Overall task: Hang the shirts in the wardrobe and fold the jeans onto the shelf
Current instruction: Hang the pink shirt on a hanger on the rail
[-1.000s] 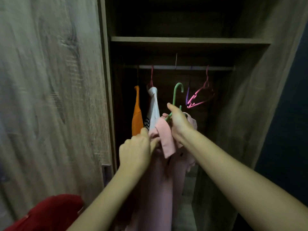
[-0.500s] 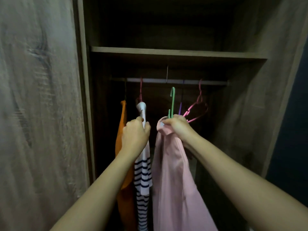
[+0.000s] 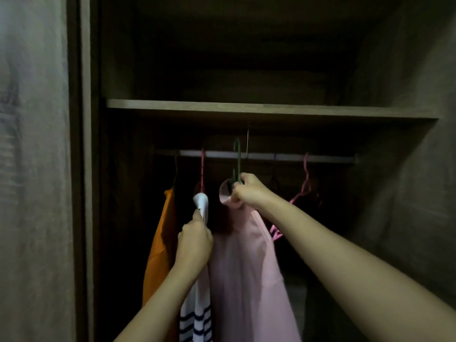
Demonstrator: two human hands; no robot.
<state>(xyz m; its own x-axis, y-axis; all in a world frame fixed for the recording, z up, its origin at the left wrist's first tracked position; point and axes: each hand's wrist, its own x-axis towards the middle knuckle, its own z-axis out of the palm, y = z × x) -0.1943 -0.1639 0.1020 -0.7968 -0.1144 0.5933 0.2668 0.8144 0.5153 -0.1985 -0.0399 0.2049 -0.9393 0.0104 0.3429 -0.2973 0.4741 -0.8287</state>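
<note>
Gripping the neck of a green hanger [image 3: 237,166], the right hand [image 3: 249,191] is raised high inside the wardrobe [image 3: 407,169], fingers curled round the hanger and the collar of the pink shirt [image 3: 246,267] that hangs from it. The shirt drops straight down from that hand, in the middle of the opening. The hanger's hook stands up across the front of the rail [image 3: 271,157], its curve topping out just above the bar; whether it rests on the rail cannot be told.

Left of it, the left hand [image 3: 196,243] is clenched on the white upper part of a striped shirt [image 3: 201,206], thumb pointing up against the fabric, just below the collar. That shirt hangs from the rail on a red hanger [image 3: 202,169], and its dark stripes show lower down, beside the left forearm. The striped shirt and the pink shirt hang just beside each other.

Farther left an orange garment [image 3: 160,243] hangs on the same rail. To the right of the pink shirt, bare pink hangers [image 3: 306,183] hang on the rail, partly behind the right forearm. A wooden shelf [image 3: 246,109] runs across above the rail, its compartment dark. The wardrobe's door [image 3: 37,169] fills the left edge.
</note>
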